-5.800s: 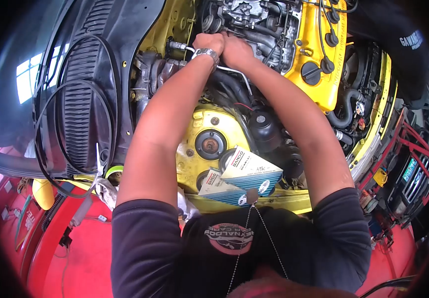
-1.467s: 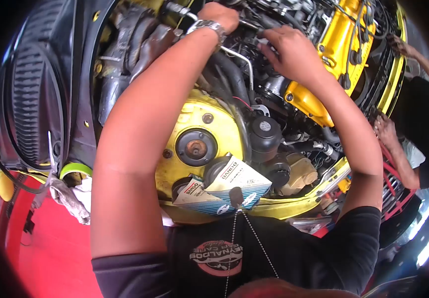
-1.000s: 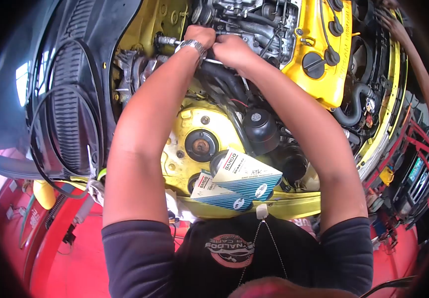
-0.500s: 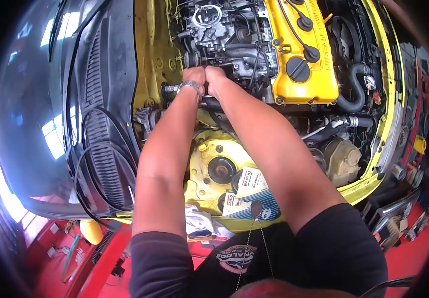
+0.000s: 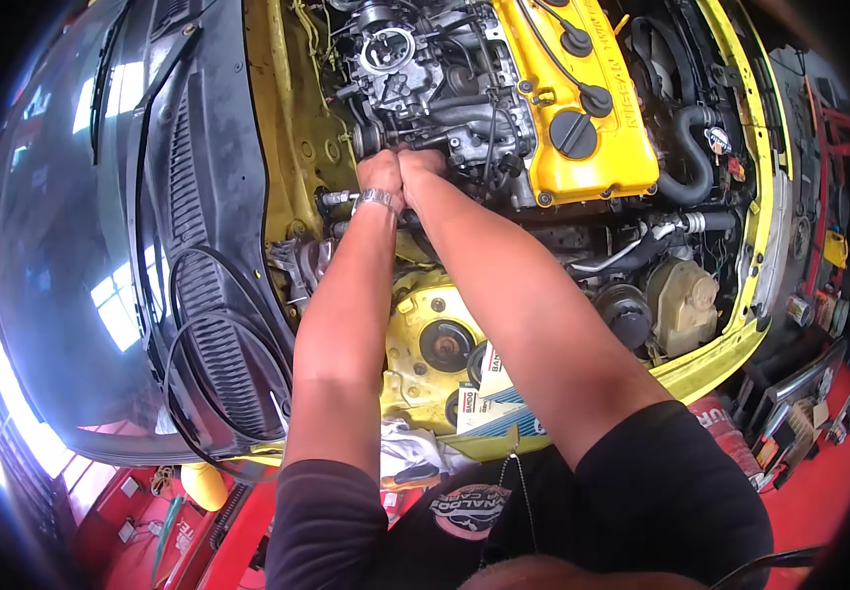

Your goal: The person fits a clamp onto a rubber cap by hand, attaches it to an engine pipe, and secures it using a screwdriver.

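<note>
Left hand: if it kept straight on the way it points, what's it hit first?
Probably the round, pulley-like part just beyond the left hand. Depth is unclear from this one view, so the hand might pass under it.

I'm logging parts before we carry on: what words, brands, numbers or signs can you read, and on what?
"NISSAN": yellow valve cover; further letters unclear.
"BANDO": lower box.
"BAN": upper box; rest hidden.
"NALDOS", "CARE": black shirt; partial.
"UR": red container; partial.
Too small or blurred: small white label, other box print.
</note>
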`<state>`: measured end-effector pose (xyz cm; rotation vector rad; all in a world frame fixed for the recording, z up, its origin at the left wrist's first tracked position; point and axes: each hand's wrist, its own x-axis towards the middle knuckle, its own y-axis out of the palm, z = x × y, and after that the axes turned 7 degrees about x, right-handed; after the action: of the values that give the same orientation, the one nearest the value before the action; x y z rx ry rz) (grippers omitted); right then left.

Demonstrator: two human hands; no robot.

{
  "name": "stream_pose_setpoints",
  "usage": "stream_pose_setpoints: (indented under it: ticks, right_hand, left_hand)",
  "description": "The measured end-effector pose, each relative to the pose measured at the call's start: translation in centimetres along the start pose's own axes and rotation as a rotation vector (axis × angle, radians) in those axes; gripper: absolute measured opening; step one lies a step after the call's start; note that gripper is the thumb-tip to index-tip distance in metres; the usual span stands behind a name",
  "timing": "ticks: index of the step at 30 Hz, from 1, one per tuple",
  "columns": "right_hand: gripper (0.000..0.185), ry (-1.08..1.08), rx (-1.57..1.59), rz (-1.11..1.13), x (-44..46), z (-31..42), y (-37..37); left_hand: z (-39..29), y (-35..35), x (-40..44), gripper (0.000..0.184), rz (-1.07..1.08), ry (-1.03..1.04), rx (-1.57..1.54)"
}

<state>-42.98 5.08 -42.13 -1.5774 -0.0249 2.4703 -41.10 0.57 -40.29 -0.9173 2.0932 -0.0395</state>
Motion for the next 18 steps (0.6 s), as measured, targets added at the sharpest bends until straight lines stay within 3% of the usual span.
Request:
stream_pose_setpoints:
  ticks: [3,6,10,12,18]
  right_hand:
    - [0.034,0.032,0.006,0.023,1.4,-0.7,0.7]
    - [0.032,0.1,0.142,0.118,2.3,-1.1,1.0]
    - [0.028,0.0,0.114,0.16,1.5,-0.9,0.6]
    - [0.027,-0.033,0.102,0.126,1.2,-0.7,0.5]
    - [0.035,-0.125,0.018,0.118,2.9,-1.8,1.2]
  left_hand:
    - [1.3,0.2,2.3,0.022,-0.009,-0.03,-0.017]
    - [-0.8,0.5,-0.8,0.025,-0.052,-0.022,0.068]
    - [-0.6,0.1,-0.1,0.029,-0.072,0.068,0.148]
    - [-1.0,-0.2,-0.1,0.034,-0.052,0.163,0.373]
    - [-0.8,-0.2,0.6,0.035,-0.055,0.198,0.507]
